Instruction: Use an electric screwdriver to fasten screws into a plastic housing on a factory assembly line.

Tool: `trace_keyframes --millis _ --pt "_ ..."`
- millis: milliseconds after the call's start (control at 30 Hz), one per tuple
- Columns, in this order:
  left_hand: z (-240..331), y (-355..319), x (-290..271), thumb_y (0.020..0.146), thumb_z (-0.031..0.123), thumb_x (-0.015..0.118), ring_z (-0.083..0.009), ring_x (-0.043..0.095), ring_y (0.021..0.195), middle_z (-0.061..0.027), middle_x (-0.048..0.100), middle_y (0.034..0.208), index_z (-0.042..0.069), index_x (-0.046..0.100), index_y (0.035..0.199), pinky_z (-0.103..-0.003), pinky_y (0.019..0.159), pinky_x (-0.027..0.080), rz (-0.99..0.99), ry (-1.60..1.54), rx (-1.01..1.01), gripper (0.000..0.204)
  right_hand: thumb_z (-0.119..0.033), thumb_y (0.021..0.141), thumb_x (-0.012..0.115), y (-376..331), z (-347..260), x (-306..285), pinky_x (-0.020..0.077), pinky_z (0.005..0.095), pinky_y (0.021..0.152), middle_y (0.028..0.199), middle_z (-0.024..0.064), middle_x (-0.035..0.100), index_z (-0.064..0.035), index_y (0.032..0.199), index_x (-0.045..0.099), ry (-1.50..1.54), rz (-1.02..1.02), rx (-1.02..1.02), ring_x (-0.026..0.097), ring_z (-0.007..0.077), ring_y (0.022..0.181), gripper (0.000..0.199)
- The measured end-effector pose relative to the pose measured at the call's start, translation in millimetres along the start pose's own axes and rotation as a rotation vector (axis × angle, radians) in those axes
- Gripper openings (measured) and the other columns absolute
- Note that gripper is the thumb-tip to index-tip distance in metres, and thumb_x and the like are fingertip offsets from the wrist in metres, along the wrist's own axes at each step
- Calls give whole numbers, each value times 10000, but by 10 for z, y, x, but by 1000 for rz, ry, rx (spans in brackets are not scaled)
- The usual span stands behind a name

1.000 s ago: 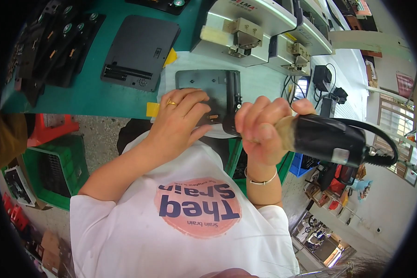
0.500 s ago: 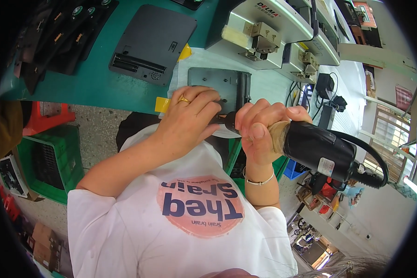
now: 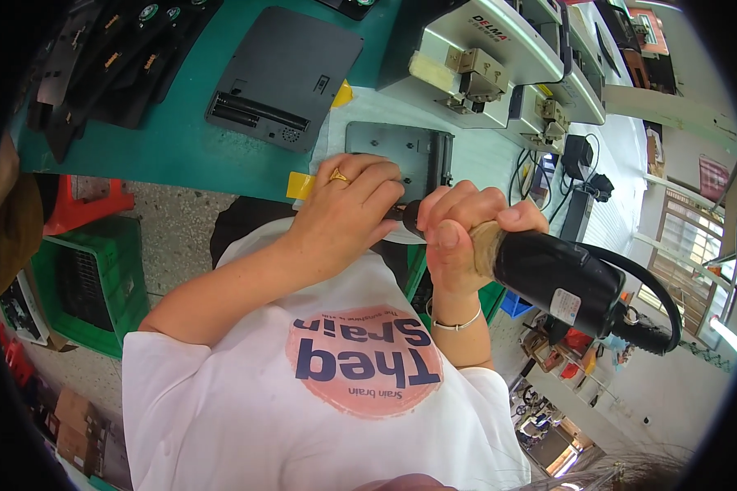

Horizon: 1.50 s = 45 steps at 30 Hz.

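Observation:
A black electric screwdriver [image 3: 561, 274] with a cable at its rear is gripped in my right hand [image 3: 463, 233], tip pointing toward a dark grey flat plastic housing [image 3: 401, 151] lying on a white sheet on the green bench. My left hand [image 3: 348, 209], with a gold ring on one finger, rests over the housing's near edge, fingers pinched at the screwdriver's tip. The tip and whatever lies under the fingers are hidden.
A second dark grey housing [image 3: 282, 78] lies further left on the green mat [image 3: 172, 147]. Black parts [image 3: 98, 65] are stacked at the far left. Grey-white bench machines [image 3: 483, 57] stand behind. A green crate [image 3: 82, 282] and a red stool [image 3: 86, 200] sit on the floor below.
The view has tilted, so bench and housings sit higher in the picture. My right hand with the screwdriver has dropped slightly; my left hand slid to the housing's near edge by the tip.

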<state>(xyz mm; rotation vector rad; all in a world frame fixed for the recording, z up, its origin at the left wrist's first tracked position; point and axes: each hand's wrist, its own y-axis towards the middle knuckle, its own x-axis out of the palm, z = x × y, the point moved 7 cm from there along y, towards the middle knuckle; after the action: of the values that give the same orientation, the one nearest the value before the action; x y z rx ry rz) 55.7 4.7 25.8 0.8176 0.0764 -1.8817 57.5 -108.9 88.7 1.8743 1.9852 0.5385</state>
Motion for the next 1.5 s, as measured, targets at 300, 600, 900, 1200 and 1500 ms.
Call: trace_keyframes --millis 300,600,900,1200,1500 --pt "-6 -6 15 694 156 775 -283 500 1166 -78 559 1179 75 556 1075 -434 973 355 20 -3 6 447 -45 848 707 3 -6 -17 458 315 484 690 28 493 -155 1177 378 8 70 4 469 144 526 478" --pt "-6 -21 -4 675 139 780 -263 508 1147 -68 562 1152 74 553 1070 -422 972 356 58 -4 17 460 23 847 677 -44 -50 -21 508 340 559 746 56 519 -168 1130 251 88 31 -6 516 183 554 546" --pt "2 -9 -7 626 154 794 -228 506 1132 -49 558 1122 91 550 1033 -398 960 360 88 43 26 479 -16 847 689 -95 -80 85 470 328 504 705 25 483 -211 1162 340 -80 29 -62 488 170 553 509" --pt "9 -52 50 666 140 788 -274 510 1150 -78 572 1164 82 543 1106 -425 978 351 67 10 18 506 -17 831 721 -22 -26 -69 509 331 580 732 41 524 -113 1367 240 95 140 74 534 176 588 727" --pt "-42 46 -6 679 157 785 -274 510 1153 -75 571 1176 82 546 1114 -425 982 342 48 10 31 503 42 822 701 22 27 -84 496 354 558 710 57 533 -110 1090 338 116 113 -11 533 185 577 476"
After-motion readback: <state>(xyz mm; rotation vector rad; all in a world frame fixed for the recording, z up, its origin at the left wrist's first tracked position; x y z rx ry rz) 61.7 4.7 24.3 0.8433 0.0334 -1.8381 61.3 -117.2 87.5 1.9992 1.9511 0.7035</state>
